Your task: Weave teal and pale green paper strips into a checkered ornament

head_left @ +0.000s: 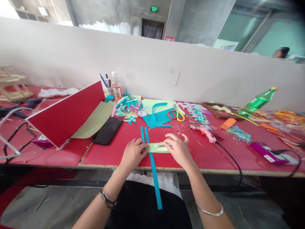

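Head: red tabletop (100, 159), white partition (143, 70)

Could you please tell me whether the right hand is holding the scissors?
No, the right hand has its fingertips on pale green paper, while the scissors lie farther back, untouched.

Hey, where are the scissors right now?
In the head view, the scissors lie beyond the right hand, at the right end of the blue sheet and left of the pink glue gun.

Looks forward and down from the head, near left hand (134, 152) and right hand (179, 149), toward the pale partition (143, 68).
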`<state>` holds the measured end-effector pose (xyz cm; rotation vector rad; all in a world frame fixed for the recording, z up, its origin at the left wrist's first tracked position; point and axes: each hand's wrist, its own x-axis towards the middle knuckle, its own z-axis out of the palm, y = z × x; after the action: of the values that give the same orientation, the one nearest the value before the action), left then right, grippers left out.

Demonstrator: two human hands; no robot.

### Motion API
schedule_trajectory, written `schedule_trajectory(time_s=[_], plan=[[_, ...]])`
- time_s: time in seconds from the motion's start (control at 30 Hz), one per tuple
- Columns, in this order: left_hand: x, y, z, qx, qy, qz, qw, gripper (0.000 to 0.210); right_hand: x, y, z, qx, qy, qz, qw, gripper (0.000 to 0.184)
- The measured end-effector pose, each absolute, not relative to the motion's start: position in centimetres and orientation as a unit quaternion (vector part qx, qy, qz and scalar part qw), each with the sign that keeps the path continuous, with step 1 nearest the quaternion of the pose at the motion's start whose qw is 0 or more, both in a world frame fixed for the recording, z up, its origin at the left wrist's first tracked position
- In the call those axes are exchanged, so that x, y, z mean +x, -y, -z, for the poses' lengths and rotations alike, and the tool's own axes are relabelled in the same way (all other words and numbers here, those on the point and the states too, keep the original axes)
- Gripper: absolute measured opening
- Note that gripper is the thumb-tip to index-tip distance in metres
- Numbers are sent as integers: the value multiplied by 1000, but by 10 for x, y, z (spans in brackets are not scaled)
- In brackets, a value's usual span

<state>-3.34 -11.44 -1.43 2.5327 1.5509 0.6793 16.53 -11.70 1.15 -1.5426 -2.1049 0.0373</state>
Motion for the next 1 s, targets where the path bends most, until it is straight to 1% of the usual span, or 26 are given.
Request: schedule_trajectory(time_s=[0.1, 0.17, 0.23, 0.33, 0.57, 0.67, 0.8, 0.9, 0.97, 1.0], plan=[[-33, 115, 13, 826, -512, -229, 50, 19, 165, 111, -21, -565, 763, -130, 287, 25], [-32, 116, 11, 823, -516, -233, 55, 19, 163, 107, -28, -543, 754, -225, 292, 26], [-31, 116, 8, 818, -520, -237, 58, 20, 158, 102, -34, -511, 751, -296, 296, 26], [-26, 115, 4, 812, -528, -247, 37, 23, 144, 96, -36, -472, 747, -342, 319, 24], [-18, 114, 0, 795, -552, -245, -57, 34, 126, 94, -24, -394, 742, -408, 357, 23], [-21, 115, 3, 795, -550, -247, -74, 32, 138, 102, -20, -357, 772, -404, 336, 22], [-25, 115, 9, 785, -551, -270, -82, 32, 161, 119, -12, -354, 841, -320, 255, 30], [-26, 115, 10, 787, -549, -271, -79, 34, 171, 132, -4, -380, 872, -254, 172, 46], [-26, 115, 9, 788, -550, -266, -76, 36, 173, 139, 0, -390, 884, -219, 137, 62], [-26, 115, 8, 788, -552, -264, -74, 37, 172, 141, 2, -393, 888, -201, 127, 67]])
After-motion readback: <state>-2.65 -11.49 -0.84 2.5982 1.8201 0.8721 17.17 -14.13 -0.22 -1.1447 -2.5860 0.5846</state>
